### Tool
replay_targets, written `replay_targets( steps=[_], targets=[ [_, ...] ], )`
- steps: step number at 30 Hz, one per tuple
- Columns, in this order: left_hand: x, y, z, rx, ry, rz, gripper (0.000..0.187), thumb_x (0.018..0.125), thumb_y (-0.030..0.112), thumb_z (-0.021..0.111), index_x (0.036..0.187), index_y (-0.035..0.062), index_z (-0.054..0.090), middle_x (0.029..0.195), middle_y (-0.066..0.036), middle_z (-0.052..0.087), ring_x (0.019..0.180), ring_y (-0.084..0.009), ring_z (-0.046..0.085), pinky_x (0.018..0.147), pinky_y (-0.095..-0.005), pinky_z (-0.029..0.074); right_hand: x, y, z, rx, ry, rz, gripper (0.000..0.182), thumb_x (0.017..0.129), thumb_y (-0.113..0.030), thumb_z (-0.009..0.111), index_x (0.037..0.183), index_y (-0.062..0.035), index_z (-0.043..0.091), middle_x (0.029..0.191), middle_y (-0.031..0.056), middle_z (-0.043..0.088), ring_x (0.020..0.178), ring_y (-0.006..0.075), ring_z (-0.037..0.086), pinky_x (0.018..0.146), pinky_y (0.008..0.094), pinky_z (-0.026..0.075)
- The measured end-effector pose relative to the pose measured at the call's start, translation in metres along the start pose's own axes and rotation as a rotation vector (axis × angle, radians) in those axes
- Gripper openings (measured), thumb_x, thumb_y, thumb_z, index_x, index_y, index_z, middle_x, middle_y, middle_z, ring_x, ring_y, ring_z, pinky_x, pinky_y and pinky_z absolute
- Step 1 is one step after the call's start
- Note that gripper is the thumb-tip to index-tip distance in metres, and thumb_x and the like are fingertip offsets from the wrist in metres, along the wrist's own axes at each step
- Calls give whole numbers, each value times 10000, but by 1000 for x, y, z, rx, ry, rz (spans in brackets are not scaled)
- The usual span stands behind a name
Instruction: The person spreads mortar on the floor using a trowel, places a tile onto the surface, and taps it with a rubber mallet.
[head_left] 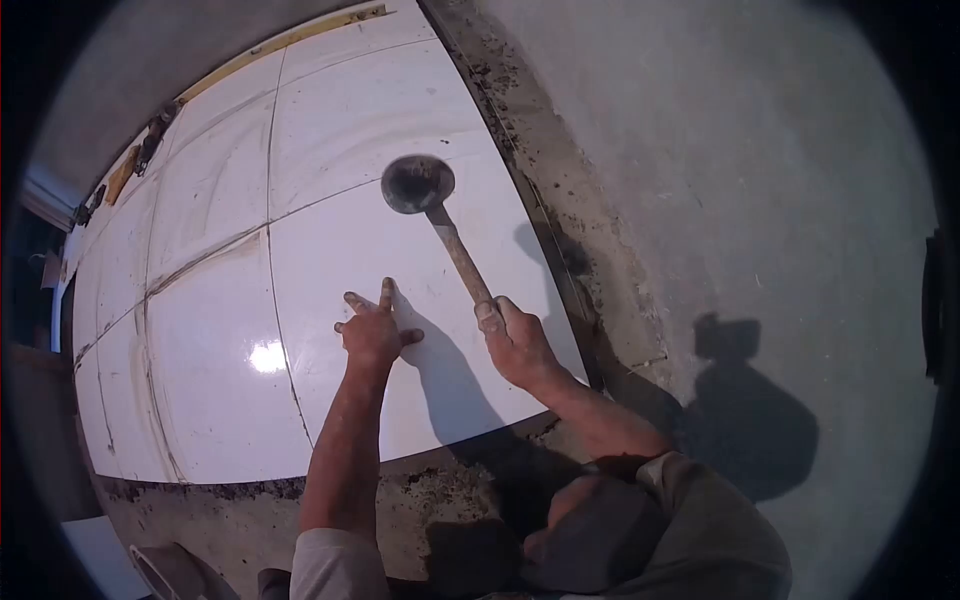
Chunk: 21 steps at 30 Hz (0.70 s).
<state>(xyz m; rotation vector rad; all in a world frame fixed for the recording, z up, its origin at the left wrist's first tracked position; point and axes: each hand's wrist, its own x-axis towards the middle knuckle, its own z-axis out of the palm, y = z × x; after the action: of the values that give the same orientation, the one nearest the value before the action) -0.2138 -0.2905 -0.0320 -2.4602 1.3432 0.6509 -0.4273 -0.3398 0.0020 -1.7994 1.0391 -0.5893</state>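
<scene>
My right hand is wrapped round the wooden handle of a rubber mallet. The mallet's dark round head points away from me and overlaps a large white floor tile in this view. To the left, my left hand rests on the same glossy tile with its fingers spread and nothing in it. Its shadow falls across the tile to the right. Dirty joint lines run between this tile and its neighbours.
Bare wall rises at the right, with a strip of rough mortar along the tile edge. A yellow level or straightedge lies at the far edge. Tools sit at the far left. A bucket stands at the lower left.
</scene>
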Motion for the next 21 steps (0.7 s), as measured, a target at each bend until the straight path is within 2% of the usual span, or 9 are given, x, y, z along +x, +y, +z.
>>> replay_targets(
  steps=[1,2,5,7,9,10,13,15,21],
  targets=[
    [0,1,-1,-9,-8,-7,1109,694,612,748,1546,277,122,1468,-416,186,1158,-424,585,933,-452,480,-1,-14,-5,109,-6,-12,386,1001,-355,461,875,8,503,582,185,535,556,343,585,540,436,444],
    [-5,5,-8,-5,-31,-22,1112,694,609,751,1546,276,118,1467,-417,186,1148,-418,593,932,-446,482,-2,-28,-12,208,-51,19,397,1010,-366,444,883,4,509,565,133,494,538,226,543,527,387,430],
    [-4,3,-7,-23,-28,-8,1108,700,611,746,1546,274,116,1466,-420,183,1142,-416,597,928,-442,485,-4,-47,-28,340,-23,-111,410,1011,-374,439,893,11,514,589,132,508,563,194,550,527,365,429],
    [-5,4,-8,-24,-38,-15,1105,701,607,748,1546,272,118,1463,-421,186,1141,-418,597,931,-445,484,-4,1,-13,271,26,-137,423,1004,-376,442,894,25,524,621,154,542,573,239,564,544,387,444],
    [-5,4,-9,-27,-34,-18,1103,703,603,749,1545,270,121,1461,-423,189,1140,-419,597,933,-448,483,-5,62,8,-196,88,117,419,998,-372,443,897,24,537,657,176,569,599,284,573,582,407,458],
    [-5,3,-6,-12,-28,-15,1103,703,602,750,1545,268,121,1460,-424,191,1139,-420,597,937,-452,481,2,55,4,-133,-37,427,415,990,-377,452,882,10,554,679,192,588,639,346,588,625,433,464],
    [6,-3,0,-10,12,-2,1107,701,603,751,1545,266,118,1457,-425,195,1136,-422,598,947,-458,475,1,24,-12,156,0,363,415,992,-378,456,852,0,554,676,183,584,664,343,598,633,429,461],
    [12,4,-7,-36,80,27,1111,698,606,751,1545,265,116,1455,-426,198,1136,-422,598,953,-461,471,13,20,-19,151,49,256,422,998,-373,448,819,-4,548,669,169,576,646,325,586,624,422,458],
    [0,1,2,17,11,5,1112,701,632,733,1545,262,110,1450,-428,206,1058,-402,645,866,-436,527,19,-8,-23,264,122,67,430,1008,-367,428,808,2,522,604,122,517,567,256,538,570,395,437]
  ],
)
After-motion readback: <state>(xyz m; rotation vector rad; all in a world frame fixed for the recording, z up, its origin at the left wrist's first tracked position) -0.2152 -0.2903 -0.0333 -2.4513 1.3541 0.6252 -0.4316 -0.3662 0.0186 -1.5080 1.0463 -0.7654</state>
